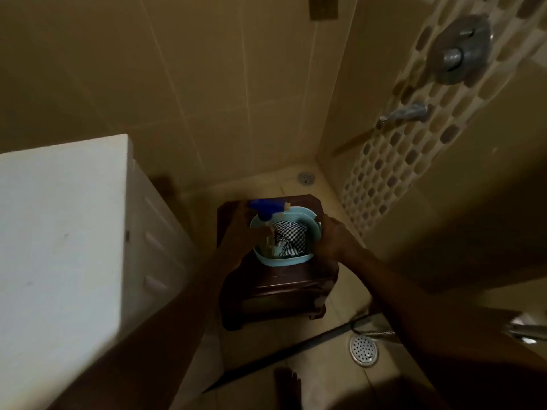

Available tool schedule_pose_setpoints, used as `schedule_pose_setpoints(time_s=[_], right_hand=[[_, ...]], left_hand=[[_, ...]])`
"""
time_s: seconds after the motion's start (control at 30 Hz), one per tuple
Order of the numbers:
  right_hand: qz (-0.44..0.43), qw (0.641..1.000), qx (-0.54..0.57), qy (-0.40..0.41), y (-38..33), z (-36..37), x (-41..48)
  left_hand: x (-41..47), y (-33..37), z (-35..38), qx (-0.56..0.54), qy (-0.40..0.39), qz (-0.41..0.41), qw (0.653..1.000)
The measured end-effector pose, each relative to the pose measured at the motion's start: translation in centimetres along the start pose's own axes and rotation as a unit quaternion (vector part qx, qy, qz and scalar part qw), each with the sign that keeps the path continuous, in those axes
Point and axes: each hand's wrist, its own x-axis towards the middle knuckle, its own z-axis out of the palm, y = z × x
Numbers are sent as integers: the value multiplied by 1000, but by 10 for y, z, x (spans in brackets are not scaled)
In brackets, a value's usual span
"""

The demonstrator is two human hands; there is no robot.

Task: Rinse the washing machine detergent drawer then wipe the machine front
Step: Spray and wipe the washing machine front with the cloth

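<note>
A light blue plastic basket (pixel 307 258) stands on a dark wooden stool (pixel 278 288). Inside it lie a black-and-white checked cloth (pixel 288 238) and a clear spray bottle with a blue trigger head (pixel 268 208). My left hand (pixel 241 229) grips the basket's left side by the bottle. My right hand (pixel 331 236) grips the basket's right rim. The white washing machine (pixel 59 226) stands at the left; its front is seen at a steep angle and the detergent drawer cannot be made out.
Tiled walls enclose a narrow corner. A wall tap (pixel 405 113) and round valve (pixel 461 51) are on the right wall. Floor drains sit at the far corner (pixel 306 178) and near right (pixel 363 350). My bare foot (pixel 288 386) is on the floor below the stool.
</note>
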Motion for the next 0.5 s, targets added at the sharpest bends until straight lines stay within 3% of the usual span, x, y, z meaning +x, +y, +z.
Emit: schedule_pose_setpoints(time_s=[0.3,0.5], right_hand=[[-28,998,-4,-63,16,34,77],[-17,995,29,-90,18,63,114]], left_hand=[[44,-24,9,76,-37,-29,996],[60,-22,6,200,-69,65,975]])
